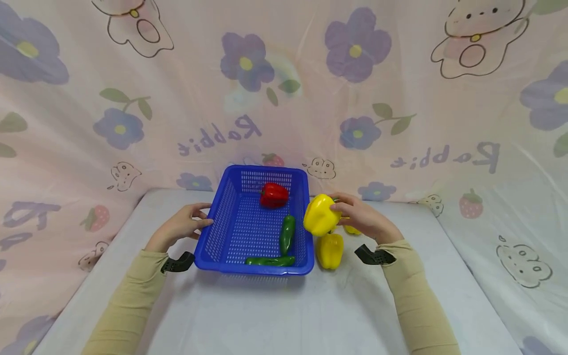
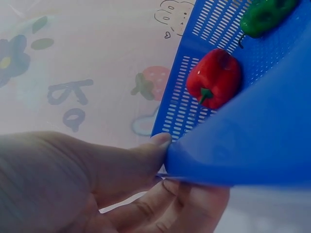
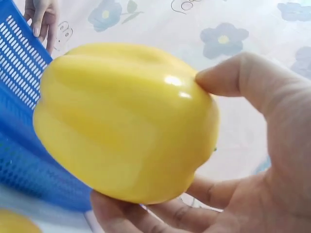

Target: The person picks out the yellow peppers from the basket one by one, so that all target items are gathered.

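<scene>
A blue plastic basket (image 1: 248, 224) stands on the table, its left rim pinched between the thumb and fingers of my left hand (image 1: 182, 227). Inside lie a red bell pepper (image 1: 273, 195) at the back and two green chili peppers, one upright along the right side (image 1: 287, 234), one across the front (image 1: 270, 261). My right hand (image 1: 361, 217) grips a yellow bell pepper (image 3: 126, 121), raised beside the basket's right rim. In the right wrist view, the thumb (image 3: 223, 80) presses its top and the fingers curl underneath.
Below the held pepper, another yellow bell pepper (image 1: 330, 251) sits on the white table (image 1: 248, 315), right of the basket. Part of a further yellow one (image 1: 352, 230) shows behind my right hand. A printed cloth (image 1: 293, 113) hangs behind the table.
</scene>
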Demonstrator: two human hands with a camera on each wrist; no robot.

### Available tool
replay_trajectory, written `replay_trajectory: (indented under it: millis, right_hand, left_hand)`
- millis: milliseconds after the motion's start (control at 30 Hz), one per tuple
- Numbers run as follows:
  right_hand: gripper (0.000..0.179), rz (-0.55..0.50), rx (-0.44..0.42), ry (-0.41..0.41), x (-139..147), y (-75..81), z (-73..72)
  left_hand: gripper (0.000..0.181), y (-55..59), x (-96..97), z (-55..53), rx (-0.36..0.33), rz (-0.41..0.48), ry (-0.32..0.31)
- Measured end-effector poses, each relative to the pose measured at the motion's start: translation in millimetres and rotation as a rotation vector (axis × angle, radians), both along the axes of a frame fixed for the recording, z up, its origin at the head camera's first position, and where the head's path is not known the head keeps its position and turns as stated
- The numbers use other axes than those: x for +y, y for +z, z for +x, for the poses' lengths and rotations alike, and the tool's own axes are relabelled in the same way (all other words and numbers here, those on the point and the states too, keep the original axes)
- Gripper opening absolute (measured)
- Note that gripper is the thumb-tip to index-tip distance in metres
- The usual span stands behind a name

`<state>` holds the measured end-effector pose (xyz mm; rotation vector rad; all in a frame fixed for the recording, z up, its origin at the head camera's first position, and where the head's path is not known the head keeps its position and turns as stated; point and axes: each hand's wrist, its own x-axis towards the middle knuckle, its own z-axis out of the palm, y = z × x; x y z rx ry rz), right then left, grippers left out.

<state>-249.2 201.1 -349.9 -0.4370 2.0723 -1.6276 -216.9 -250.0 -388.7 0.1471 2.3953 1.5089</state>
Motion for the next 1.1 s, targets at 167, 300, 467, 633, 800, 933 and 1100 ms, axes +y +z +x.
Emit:
replay_trajectory:
  millis: [167,300,467,633,800,933,1100]
  right_hand:
    - [0.051,0.037,0.007,-0.045,21.8,-6.4,9.9]
    - [0.053,0.081,0.023,-0.076,39.3,-10.4,15.9]
    - [0.058,0.128,0.014,-0.119,61.8,-18.4,24.3]
    - [0.063,0.151,-0.009,-0.144,83.4,-31.7,29.5]
    - [0.064,0.138,-0.061,-0.158,99.6,-50.9,31.2]
    - [0.065,0.126,-0.110,-0.163,106.3,-68.8,29.3]
    - [0.064,0.140,-0.152,-0.189,109.9,-85.9,26.6]
  left_hand:
    - [0.062,-0.7,-2.1,2.8,-0.002,0.005,-0.003]
    - [0.062,-0.8,-2.5,3.2,0.006,0.002,-0.004]
    - [0.062,-1.3,-1.6,2.8,0.008,-0.004,-0.003]
    - [0.061,-0.9,0.0,1.6,0.017,-0.018,-0.004]
    - [0.060,-1.2,0.6,0.5,0.019,-0.020,-0.003]
    - [0.060,-0.2,1.1,1.3,0.020,-0.025,0.003]
    - [0.061,-0.7,1.5,2.5,0.020,-0.027,0.002]
